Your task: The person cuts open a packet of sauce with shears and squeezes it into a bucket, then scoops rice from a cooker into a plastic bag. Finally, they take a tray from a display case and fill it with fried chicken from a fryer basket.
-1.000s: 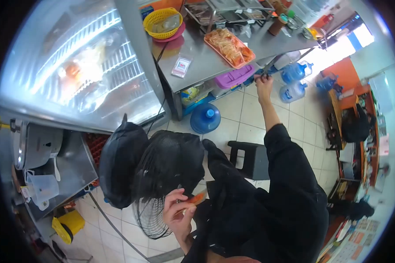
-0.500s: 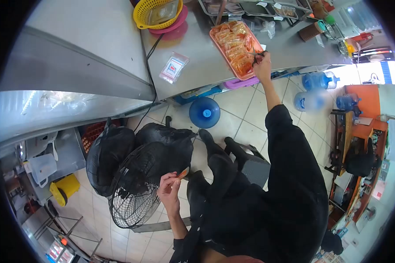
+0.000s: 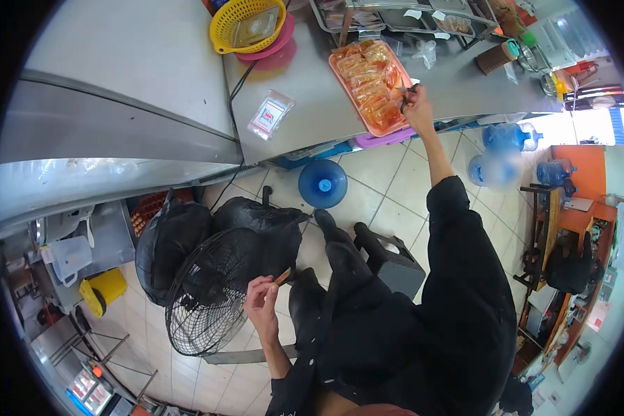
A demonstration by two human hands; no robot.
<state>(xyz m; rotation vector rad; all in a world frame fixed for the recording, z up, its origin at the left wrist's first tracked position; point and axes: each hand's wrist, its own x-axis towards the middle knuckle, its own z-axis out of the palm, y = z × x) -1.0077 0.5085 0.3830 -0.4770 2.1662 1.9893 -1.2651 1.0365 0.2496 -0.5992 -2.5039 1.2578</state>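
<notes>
Scissors point(image 3: 408, 96) in my right hand point(image 3: 420, 113), fingers curled round the handles, blades at the edge of the pink tray point(image 3: 355, 106) of packets point(image 3: 369, 83) on the counter point(image 3: 305, 107), left hand point(image 3: 262, 303) pinching a small orange piece point(image 3: 282, 277) near the fan point(image 3: 204, 298).

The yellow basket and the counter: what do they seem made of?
The yellow basket looks like moulded plastic, slightly glossy, evenly coloured and full of holes. The counter seems smooth metal, perhaps stainless steel: grey, with a blurred pink reflection.
</notes>
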